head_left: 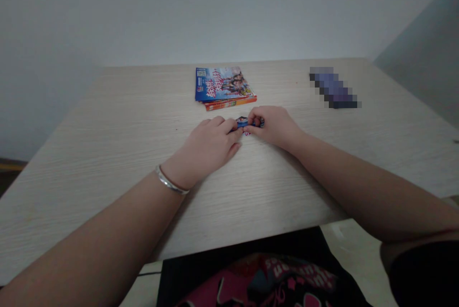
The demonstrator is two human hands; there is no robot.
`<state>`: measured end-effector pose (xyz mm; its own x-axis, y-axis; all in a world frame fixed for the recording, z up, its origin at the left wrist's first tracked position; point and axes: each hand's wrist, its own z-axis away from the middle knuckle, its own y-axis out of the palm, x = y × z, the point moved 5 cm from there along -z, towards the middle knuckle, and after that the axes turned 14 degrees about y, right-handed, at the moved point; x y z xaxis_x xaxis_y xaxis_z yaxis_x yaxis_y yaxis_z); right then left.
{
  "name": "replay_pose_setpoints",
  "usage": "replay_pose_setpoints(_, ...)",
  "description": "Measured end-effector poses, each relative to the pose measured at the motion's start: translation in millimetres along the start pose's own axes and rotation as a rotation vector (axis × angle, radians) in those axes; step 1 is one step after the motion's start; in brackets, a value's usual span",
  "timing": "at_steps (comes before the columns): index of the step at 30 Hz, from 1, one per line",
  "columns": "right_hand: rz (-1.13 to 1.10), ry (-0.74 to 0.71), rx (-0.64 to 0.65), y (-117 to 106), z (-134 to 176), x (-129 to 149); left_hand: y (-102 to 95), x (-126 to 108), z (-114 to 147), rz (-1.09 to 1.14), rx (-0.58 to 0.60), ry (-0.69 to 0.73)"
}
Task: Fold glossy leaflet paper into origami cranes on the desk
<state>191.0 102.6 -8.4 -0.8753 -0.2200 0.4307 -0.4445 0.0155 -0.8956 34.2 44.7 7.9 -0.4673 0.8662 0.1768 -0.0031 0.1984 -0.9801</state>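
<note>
Low over the middle of the table, both hands meet at a small folded piece of printed paper (243, 124), mostly blue with a bit of pink and white. My left hand (214, 142), with a silver bracelet at its wrist, has its fingers closed on the left end of the paper. At the right end, my right hand (274, 125) pinches it between thumb and fingers. Much of the paper is hidden by the fingers, so its full shape does not show.
Just beyond the hands lies a stack of colourful printed leaflets (222, 84), blue on top with orange edges below. A dark, pixelated flat object (333, 88) rests at the back right. The pale wooden table (125, 120) meets a plain wall (229, 10) behind.
</note>
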Motion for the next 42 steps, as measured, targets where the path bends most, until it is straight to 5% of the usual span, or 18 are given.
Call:
replay_pose_setpoints(24, 0.023, 0.274, 0.153, -14, -3, -18, -8.7, -3, 2, -0.069, 0.048, 0.020)
replay_pose_setpoints(32, -0.026, 0.273, 0.214, -14, -5, -24, -4.4, 5, 7, 0.020, 0.040, 0.066)
replay_pose_setpoints(42, -0.057, 0.225, 0.183, -9, -7, -28, -10.0, 2, 3, -0.005, 0.069, -0.074)
